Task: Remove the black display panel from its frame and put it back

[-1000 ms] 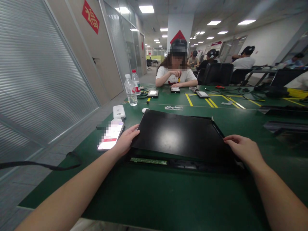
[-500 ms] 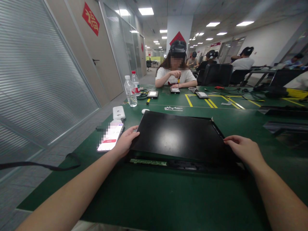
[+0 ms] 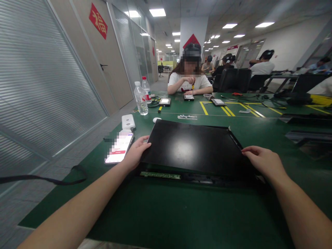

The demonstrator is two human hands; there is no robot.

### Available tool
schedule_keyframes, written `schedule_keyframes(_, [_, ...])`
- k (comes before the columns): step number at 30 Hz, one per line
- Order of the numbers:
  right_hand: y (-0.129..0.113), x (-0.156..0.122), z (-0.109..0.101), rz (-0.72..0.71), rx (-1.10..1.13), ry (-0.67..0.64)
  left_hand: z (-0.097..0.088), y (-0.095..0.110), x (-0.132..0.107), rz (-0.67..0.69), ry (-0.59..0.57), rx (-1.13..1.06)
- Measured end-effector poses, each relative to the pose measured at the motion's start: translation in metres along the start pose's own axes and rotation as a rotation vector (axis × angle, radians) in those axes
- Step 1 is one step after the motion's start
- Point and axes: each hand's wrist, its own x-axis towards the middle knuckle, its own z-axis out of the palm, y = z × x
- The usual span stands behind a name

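Note:
A large flat black panel [image 3: 193,147] lies on the green table mat [image 3: 166,214], its near edge raised a little over a dark frame with a green circuit strip [image 3: 160,175]. My left hand [image 3: 135,153] grips the panel's left edge, fingers curled round it. On the right edge, my right hand [image 3: 263,162] holds the panel with its fingers wrapped over the rim.
A lit phone [image 3: 119,148] lies just left of my left hand, with a white power bank [image 3: 128,120] and two water bottles [image 3: 141,98] beyond. A person sits across the table at small devices [image 3: 165,101]. A black cable [image 3: 52,178] hangs off the left table edge. More dark panels [image 3: 307,119] lie far right.

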Motion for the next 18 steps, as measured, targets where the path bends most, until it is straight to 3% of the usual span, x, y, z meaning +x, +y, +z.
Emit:
schedule_keyframes(10, [-0.006,0.0007,-0.0051,0.045,0.034,-0.033,0.0058,0.0094,-0.0064,0.0,0.039,-0.016])
schedule_keyframes(18, [-0.0072,0.0016,-0.0064,0.077,0.069,-0.018,-0.0035,0.0055,-0.0006,0.141,0.046,0.092])
